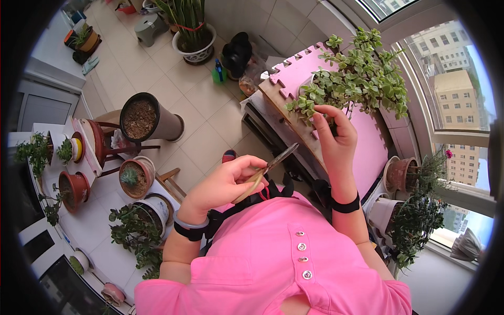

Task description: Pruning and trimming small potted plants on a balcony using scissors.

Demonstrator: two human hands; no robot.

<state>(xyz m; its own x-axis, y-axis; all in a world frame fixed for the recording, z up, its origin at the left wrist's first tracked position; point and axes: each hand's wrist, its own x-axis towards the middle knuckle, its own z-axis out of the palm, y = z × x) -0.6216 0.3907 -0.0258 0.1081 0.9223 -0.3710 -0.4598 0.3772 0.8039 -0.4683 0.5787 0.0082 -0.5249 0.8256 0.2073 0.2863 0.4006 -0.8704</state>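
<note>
My left hand (224, 181) holds a pair of scissors (282, 157) by its yellowish handle loops, in front of my body. Its dark blades look closed and point up and to the right, apart from any leaf. My right hand (339, 143) pinches a sprig at the near left edge of a bushy jade-like succulent (366, 78) between thumb and forefinger. The leaves partly cover a pale pot (306, 83) under the plant. Pink interlocking foam mats (368, 145) lie beneath it on a table (271, 92) beside the window.
A tall planter of soil (157, 118) stands on the tiled floor, left of the table. Potted succulents (136, 177) line my left side. Two potted plants (401, 173) (384, 214) sit at right by the window. A green spray bottle (219, 73) and a snake plant (195, 43) are farther back.
</note>
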